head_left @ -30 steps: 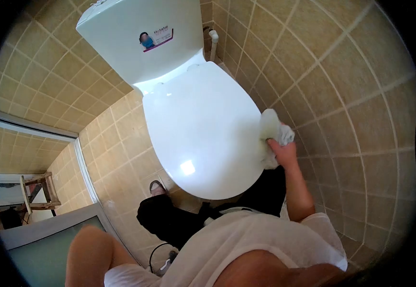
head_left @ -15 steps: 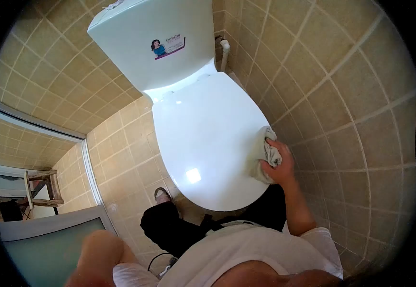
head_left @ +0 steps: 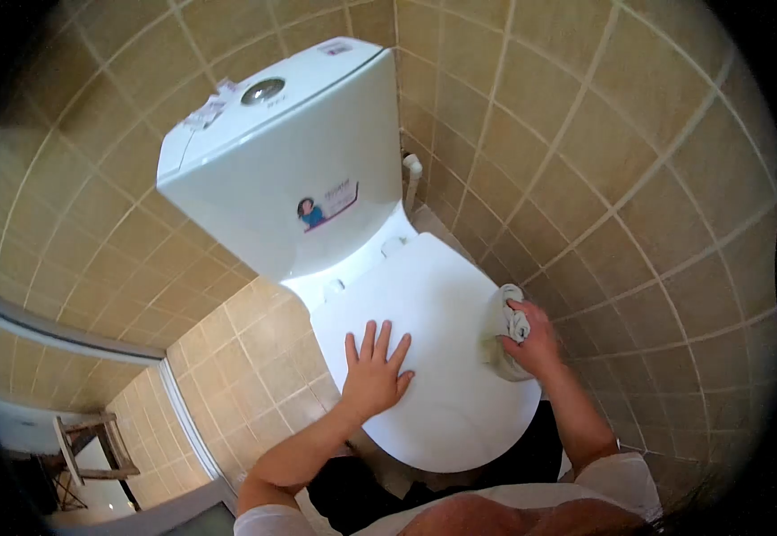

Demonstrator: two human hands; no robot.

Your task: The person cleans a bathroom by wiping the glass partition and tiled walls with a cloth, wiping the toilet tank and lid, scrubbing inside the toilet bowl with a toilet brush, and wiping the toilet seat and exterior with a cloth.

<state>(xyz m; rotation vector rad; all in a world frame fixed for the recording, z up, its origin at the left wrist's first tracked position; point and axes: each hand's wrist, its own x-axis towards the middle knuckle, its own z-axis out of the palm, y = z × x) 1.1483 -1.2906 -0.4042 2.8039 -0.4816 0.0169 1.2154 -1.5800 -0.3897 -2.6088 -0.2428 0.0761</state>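
Note:
A white toilet lid (head_left: 446,393) lies closed in the middle of the head view. My left hand (head_left: 376,373) rests on its left part, palm down with the fingers spread, holding nothing. At the lid's right edge my right hand (head_left: 536,341) grips a bunched, pale grey-white cloth (head_left: 510,313). Part of the cloth touches the lid, and its folds bulge out between thumb and fingers. Behind the lid rises the cistern (head_left: 272,196), with a printed sticker (head_left: 327,207) on its front.
A round flush button (head_left: 263,91) and a crumpled wrapper-like piece (head_left: 212,107) are on the cistern top. A white pipe (head_left: 412,170) stands beside the tiled right wall (head_left: 603,214). At the left are a door frame (head_left: 183,402) and a wooden stool (head_left: 93,447).
My left hand has come from the lower left onto the lid. The view has tilted up, showing the cistern top. My right hand still holds the cloth at the lid's right edge.

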